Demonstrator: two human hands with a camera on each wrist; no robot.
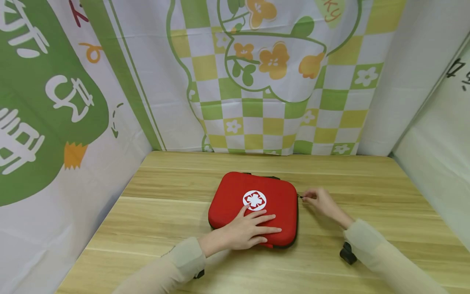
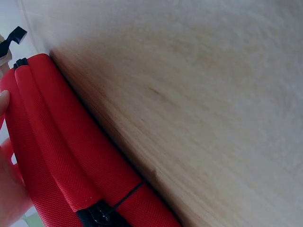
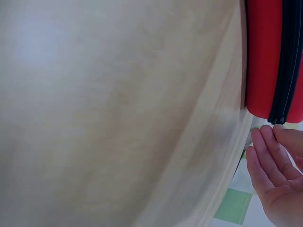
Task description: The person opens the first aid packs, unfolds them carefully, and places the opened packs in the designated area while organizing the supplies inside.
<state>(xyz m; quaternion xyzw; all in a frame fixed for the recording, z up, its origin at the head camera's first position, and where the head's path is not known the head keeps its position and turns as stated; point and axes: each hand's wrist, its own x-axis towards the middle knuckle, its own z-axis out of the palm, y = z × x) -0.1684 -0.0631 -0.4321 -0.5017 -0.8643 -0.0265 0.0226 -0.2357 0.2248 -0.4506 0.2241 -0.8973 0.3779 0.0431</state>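
Observation:
A red first-aid case (image 1: pixel 271 194) with a white cross emblem lies flat on the wooden table. Spread across the lower part of its lid, my left hand (image 1: pixel 244 232) rests with fingers extended. At the case's right side, my right hand (image 1: pixel 321 203) pinches the small zipper pull (image 1: pixel 300 197) between thumb and fingers. The right wrist view shows the black zipper (image 3: pixel 287 66) running along the red side wall, its teeth looking closed, with the fingertips at its end. In the left wrist view, a red fabric strip runs along the case's side (image 2: pixel 71 127).
The wooden table (image 1: pixel 165 196) reaches to a patterned cloth (image 1: pixel 253 122) hanging behind it. More printed cloth (image 1: pixel 121 134) hangs at the left, and a pale one (image 1: pixel 440 163) at the right. Black wrist devices (image 1: pixel 347 253) sit by the sleeves.

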